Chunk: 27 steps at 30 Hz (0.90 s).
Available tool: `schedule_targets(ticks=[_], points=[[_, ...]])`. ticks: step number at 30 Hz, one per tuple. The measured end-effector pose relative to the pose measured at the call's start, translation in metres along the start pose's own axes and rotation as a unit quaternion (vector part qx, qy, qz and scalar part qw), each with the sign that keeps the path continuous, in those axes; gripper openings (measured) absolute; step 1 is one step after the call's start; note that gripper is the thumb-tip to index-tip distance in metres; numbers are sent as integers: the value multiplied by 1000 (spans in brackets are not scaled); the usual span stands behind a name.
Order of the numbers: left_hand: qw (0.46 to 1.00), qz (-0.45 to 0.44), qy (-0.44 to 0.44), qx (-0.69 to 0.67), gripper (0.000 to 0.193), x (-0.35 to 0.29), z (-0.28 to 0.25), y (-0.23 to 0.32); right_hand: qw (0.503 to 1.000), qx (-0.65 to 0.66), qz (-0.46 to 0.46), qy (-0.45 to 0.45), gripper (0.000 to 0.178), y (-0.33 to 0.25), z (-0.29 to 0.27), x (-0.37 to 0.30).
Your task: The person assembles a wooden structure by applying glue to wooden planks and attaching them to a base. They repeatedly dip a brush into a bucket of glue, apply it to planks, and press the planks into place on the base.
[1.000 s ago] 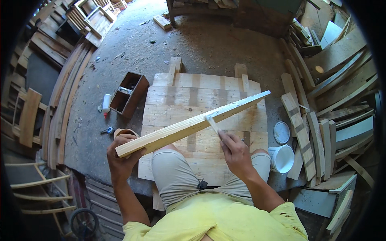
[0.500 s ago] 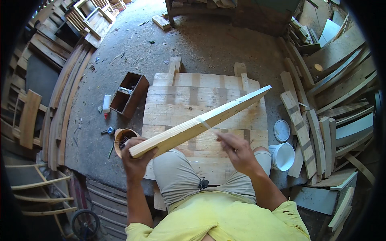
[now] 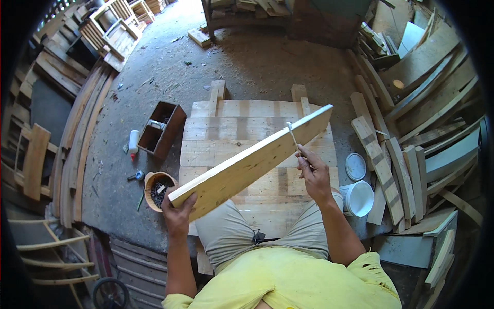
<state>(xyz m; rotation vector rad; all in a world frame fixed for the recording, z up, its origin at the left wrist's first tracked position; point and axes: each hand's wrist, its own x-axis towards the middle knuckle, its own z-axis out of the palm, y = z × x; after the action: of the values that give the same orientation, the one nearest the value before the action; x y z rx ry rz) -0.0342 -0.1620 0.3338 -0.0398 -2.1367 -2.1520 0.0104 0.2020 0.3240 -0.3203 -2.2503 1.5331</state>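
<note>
My left hand grips the near left end of a pale wooden board, thumb on its broad face. The board slants up to the right above a low panel of joined planks, one long edge turned upward. In my right hand a thin, whitish stick is pinched between closed fingers. Its upper tip meets the board's top edge, toward the far right end. Whether the tip carries glue I cannot tell.
Left of the panel stand a bowl of nails, a divided wooden box and a white bottle with a red cap. A white bucket and its lid are at the right, beside stacked timber.
The stick has moved along the board's edge toward its far right end, with my right hand farther up and right. My left hand and the board's near end have shifted slightly.
</note>
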Motion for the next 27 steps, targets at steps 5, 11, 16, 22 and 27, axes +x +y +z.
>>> schedule_targets(ticks=[5, 11, 16, 22, 27], points=[[982, -149, 75, -91, 32, -19, -30, -82, 1000, -8, -13, -3, 37, 10, -7, -4], [897, -348, 70, -264, 42, -39, -17, -117, 1000, 1, 10, 18, 33, 8, -6, -8], [935, -254, 6, -247, 49, -40, 24, -87, 999, 13, 36, 32, 33, 11, -11, -6], [989, -116, -66, -67, 42, -46, 91, -50, 993, 43, 74, 84, 33, 21, -26, 7], [987, 43, -156, -6, 38, -52, 118, -34, 992, -70, 12, 106, 35, 55, -38, 22]])
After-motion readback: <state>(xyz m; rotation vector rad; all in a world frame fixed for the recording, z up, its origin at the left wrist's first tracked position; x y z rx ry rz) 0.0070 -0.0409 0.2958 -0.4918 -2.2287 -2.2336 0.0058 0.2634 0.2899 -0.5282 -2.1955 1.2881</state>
